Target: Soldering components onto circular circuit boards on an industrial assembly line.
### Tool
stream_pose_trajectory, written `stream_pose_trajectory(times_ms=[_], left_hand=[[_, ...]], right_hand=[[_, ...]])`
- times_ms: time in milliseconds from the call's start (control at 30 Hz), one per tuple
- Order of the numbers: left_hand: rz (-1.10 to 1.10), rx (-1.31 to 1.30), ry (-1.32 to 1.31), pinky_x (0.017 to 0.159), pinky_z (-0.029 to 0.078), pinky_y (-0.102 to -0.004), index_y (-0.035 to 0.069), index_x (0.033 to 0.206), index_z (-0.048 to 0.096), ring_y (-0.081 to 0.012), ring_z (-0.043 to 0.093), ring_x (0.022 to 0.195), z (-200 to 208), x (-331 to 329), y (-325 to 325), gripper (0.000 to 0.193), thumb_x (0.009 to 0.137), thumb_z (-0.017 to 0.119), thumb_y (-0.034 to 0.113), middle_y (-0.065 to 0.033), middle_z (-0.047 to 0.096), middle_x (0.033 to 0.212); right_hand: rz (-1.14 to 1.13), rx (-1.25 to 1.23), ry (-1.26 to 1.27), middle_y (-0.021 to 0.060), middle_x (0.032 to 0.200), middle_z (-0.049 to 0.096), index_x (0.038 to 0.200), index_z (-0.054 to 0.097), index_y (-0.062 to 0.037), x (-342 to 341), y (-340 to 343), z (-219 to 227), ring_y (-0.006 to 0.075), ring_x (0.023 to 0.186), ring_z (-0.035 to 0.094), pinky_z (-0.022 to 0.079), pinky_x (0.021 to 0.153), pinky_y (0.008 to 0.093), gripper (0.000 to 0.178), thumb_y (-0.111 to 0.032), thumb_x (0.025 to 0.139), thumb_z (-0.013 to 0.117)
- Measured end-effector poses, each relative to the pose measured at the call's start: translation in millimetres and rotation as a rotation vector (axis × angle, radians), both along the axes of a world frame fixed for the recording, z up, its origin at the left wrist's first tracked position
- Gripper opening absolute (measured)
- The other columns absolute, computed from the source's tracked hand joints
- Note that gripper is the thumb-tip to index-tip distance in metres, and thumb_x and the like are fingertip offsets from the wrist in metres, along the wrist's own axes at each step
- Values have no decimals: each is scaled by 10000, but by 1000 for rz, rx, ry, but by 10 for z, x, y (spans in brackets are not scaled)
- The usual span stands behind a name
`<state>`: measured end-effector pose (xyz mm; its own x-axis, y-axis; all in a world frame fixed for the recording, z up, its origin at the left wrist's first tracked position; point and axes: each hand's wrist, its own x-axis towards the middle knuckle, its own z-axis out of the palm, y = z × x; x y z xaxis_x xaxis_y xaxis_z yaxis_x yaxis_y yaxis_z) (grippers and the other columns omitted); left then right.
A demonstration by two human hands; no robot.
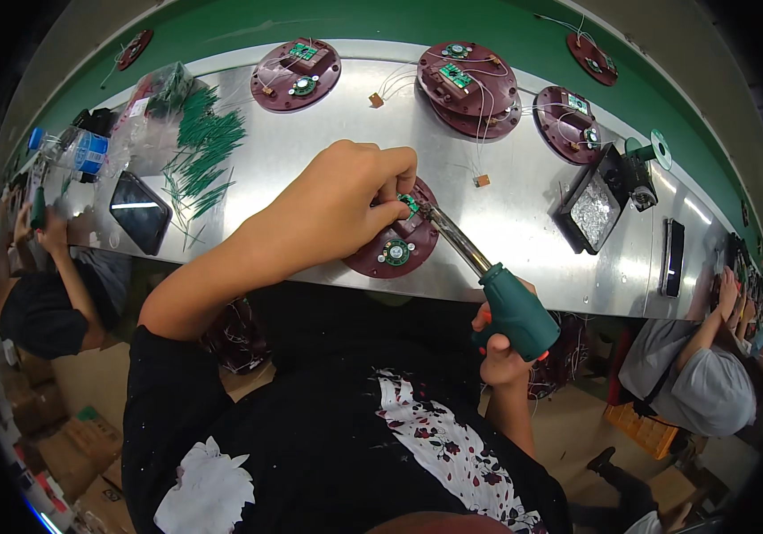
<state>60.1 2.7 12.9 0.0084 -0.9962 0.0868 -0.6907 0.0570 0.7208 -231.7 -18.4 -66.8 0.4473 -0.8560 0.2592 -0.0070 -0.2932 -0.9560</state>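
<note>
My right hand grips a dark green soldering gun with orange-red parts. Its long metal barrel slants up and left, and the tip reaches the green terminal board on a round maroon plate. Over that plate, my left hand is closed in a pinch right beside the tip; what lies between the fingers is hidden. A small round green circuit board sits on the plate's near part. The left hand and forearm cover the plate's left side.
More maroon plates with boards and white wires lie along the table's back, some stacked. Green wires are heaped left, near a phone and bottle. A black tray, solder reel and second phone lie right. People work at both sides.
</note>
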Motion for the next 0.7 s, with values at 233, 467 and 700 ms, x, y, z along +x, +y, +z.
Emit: stream_pose_trajectory(times_ms=[233, 467, 700], left_hand=[[27, 110, 34, 648, 516, -421, -7, 865, 600, -343, 678, 705, 109, -26, -15, 158, 802, 743, 16, -151, 689, 709], [3, 74, 42, 557, 498, -351, -18, 877, 593, -274, 673, 606, 34, 0, -36, 180, 803, 758, -11, -137, 684, 702], [-23, 33, 18, 528, 490, -329, -21, 878, 588, -250, 661, 566, 6, 12, -45, 194, 799, 764, -27, -127, 680, 697]], right_hand=[[23, -21, 16, 68, 804, 677, 1186, 613, 128, -49, -25, -27, 101, 655, 657, 516, 620, 230, 823, -621, 871, 741], [28, 3, 11, 70, 802, 673, 1183, 616, 124, -35, -42, -29, 107, 646, 641, 514, 612, 238, 813, -623, 881, 727], [-57, 68, -158, 120, 944, 677, 1157, 624, 109, -27, 54, -45, 145, 663, 630, 512, 594, 267, 743, -604, 951, 640]])
